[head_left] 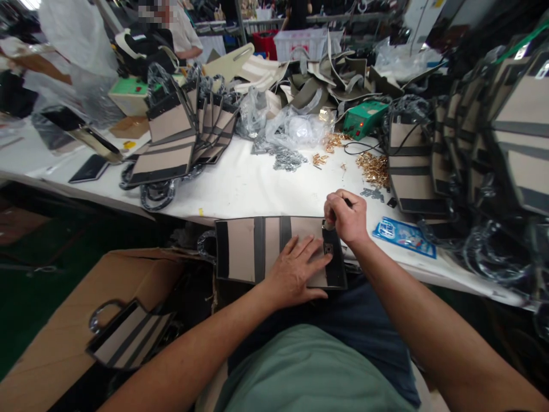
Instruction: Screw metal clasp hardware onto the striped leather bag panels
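Across my lap and the table's edge lies a flat beige bag panel (273, 246) with dark grey bands and black end strips. My left hand (295, 270) rests on it, palm down and fingers spread. A small metal fitting (328, 248) sits on the panel's right black strip, close to my left fingertips. Above that strip, my right hand (348, 218) is closed around a small tool with a dark handle (347, 202); most of the tool is hidden in the fist, so its kind does not show.
Gold-coloured metal parts (372, 168) and silver ones (286, 159) lie in heaps on the white table (240, 189). Beyond them stands a green box (364, 119) with a red light. Bag stacks flank both sides. A blue packet (405, 236) lies right, a cardboard box (98, 297) lower left.
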A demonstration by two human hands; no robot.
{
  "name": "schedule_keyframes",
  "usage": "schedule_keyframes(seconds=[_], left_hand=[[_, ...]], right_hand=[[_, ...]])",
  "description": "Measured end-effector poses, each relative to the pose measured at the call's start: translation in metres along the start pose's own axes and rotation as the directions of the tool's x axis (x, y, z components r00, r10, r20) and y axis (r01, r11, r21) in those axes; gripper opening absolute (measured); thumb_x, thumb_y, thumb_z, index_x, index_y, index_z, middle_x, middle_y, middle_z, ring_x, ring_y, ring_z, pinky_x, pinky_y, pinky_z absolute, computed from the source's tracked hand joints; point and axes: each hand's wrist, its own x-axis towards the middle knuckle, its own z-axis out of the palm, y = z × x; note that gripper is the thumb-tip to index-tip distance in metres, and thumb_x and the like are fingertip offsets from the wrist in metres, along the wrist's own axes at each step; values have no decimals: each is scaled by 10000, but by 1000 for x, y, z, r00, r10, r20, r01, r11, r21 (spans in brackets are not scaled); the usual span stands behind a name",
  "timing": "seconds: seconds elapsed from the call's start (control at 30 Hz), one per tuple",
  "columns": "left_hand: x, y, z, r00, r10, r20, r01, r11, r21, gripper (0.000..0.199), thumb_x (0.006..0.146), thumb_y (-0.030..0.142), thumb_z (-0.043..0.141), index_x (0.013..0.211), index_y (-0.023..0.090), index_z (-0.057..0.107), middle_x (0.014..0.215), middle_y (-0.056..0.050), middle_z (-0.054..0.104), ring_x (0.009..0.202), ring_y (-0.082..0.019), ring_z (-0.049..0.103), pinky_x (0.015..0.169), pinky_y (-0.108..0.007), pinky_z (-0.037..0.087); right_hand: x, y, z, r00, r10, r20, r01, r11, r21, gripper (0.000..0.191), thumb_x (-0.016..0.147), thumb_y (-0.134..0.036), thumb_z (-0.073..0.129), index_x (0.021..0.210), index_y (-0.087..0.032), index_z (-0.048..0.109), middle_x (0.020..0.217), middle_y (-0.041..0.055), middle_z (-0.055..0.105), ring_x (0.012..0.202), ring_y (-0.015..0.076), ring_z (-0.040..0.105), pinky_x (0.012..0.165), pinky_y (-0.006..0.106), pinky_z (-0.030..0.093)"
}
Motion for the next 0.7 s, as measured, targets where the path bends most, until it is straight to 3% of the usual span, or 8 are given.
schedule_keyframes(seconds=[0.3, 0.47, 0.7], left_hand=[[14, 4, -2, 995, 1, 103, -5, 999, 40, 810, 857, 596, 674, 1541, 240, 423, 1669, -113, 335, 1569, -323, 224, 1290, -565, 126], [14, 4, -1, 989, 9, 145, -17, 998, 59, 911, 800, 523, 760, 1566, 220, 371, 1673, -134, 318, 1571, -338, 211, 1289, -581, 140], [15, 4, -7, 978, 24, 205, -38, 997, 67, 905, 801, 410, 731, 1577, 186, 323, 1690, -130, 278, 1568, -350, 199, 1283, -602, 109]], right_hand=[[0, -6, 0, 1000, 29, 11, -29, 1000, 7, 396, 907, -324, 623, 543, -218, 507, 452, -36, 516, 405, 114, 425, 450, 268, 353], [2, -6, 0, 999, 40, 21, -40, 999, 9, 401, 906, -334, 628, 544, -216, 502, 461, -37, 517, 407, 110, 427, 444, 263, 352], [4, -8, 1, 998, 61, 26, -61, 998, 27, 397, 902, -334, 634, 548, -215, 499, 458, -36, 525, 389, 104, 426, 419, 254, 338]])
